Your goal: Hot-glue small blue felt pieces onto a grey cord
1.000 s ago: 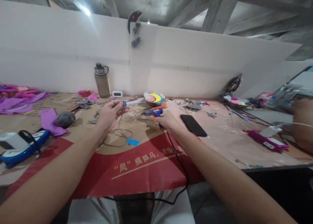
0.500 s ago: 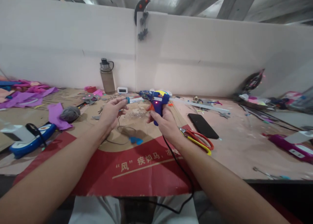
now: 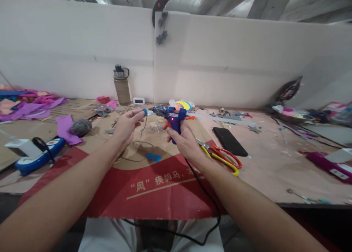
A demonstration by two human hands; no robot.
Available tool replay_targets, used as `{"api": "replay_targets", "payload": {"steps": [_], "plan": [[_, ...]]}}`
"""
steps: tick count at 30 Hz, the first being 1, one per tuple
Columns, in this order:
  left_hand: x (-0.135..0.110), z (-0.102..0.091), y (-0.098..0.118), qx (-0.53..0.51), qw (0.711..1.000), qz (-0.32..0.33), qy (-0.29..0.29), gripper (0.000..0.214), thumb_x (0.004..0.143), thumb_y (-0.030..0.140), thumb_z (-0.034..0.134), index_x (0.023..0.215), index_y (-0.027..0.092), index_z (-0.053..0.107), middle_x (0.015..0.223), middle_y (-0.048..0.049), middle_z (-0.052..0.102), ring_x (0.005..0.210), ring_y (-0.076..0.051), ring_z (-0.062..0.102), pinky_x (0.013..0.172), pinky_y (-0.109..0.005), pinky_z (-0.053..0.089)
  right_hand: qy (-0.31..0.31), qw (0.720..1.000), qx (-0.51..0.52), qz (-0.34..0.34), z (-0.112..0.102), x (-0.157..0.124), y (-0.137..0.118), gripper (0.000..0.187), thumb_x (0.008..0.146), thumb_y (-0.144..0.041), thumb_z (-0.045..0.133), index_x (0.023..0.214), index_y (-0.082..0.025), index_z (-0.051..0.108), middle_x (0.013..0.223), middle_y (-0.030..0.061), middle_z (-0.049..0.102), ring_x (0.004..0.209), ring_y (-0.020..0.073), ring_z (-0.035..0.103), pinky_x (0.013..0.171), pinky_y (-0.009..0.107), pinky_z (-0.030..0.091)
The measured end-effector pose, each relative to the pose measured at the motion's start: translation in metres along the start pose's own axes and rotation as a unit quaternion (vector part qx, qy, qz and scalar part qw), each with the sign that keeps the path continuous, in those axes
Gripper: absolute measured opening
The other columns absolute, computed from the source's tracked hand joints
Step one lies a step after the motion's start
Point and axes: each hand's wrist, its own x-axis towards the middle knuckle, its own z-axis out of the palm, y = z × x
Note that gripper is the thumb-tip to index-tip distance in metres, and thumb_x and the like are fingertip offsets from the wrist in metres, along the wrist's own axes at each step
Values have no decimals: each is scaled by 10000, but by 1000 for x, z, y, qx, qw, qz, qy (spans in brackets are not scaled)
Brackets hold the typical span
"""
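My right hand (image 3: 184, 137) is wrapped round the handle of a blue hot glue gun (image 3: 177, 115), whose small red light is lit. A long clear glue stick (image 3: 220, 120) sticks out of its back. The gun's tip points left at a small teal piece (image 3: 145, 112), pinched between the fingertips of my left hand (image 3: 127, 125). Tip and piece are very close; I cannot tell whether they touch. Thin grey yarn (image 3: 141, 132) hangs below the piece and loops over the cardboard. Blue scraps (image 3: 153, 157) lie under my hands.
Red-and-yellow-handled scissors (image 3: 224, 158) and a black phone (image 3: 230, 141) lie to the right. A bottle (image 3: 121, 87) and a small digital display (image 3: 138, 101) stand at the back. Grey yarn ball (image 3: 80, 127), purple felt (image 3: 66, 129) and a blue power strip (image 3: 41, 156) are left. The gun's black cord (image 3: 205, 193) drops over the front edge.
The glue gun has come left and tipped slightly, bringing its tip closer to the teal piece. My left hand keeps its pinch, and the view has shifted a little.
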Motion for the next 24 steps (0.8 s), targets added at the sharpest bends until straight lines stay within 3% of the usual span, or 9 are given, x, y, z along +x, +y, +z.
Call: {"api": "replay_targets", "payload": {"steps": [4, 16, 22, 24], "plan": [[0, 0, -1, 8, 1000, -1, 3, 172, 637, 286, 800, 719, 180, 692, 706, 4, 632, 583, -63, 519, 522, -181, 368, -7, 1000, -11, 1, 0, 0, 0, 136, 844, -296, 525, 949, -209, 522, 892, 18, 606, 636, 96, 518, 595, 254, 478], [0, 1, 1, 2, 1000, 4, 23, 261, 572, 318, 830, 719, 154, 690, 663, 1, 613, 568, -66, 499, 519, -205, 331, 19, 1000, -14, -11, -1, -1, 2, 174, 844, -308, 528, 986, -210, 505, 958, 44, 624, 654, 117, 529, 598, 280, 467], [0, 1, -3, 26, 999, 10, 29, 224, 586, 311, 817, 691, 161, 687, 648, 0, 604, 557, -67, 484, 506, -210, 310, -11, 993, -112, -20, -4, -1, 7, 187, 871, -348, 517, 967, -191, 551, 747, 16, 592, 611, 148, 531, 634, 326, 460], [-1, 2, -4, 31, 999, 10, 19, 218, 588, 316, 814, 687, 165, 692, 640, -2, 602, 556, -71, 483, 508, -214, 311, -17, 993, -111, -24, -3, -1, 7, 180, 867, -337, 517, 960, -187, 551, 769, 22, 595, 609, 147, 530, 618, 320, 458]]}}
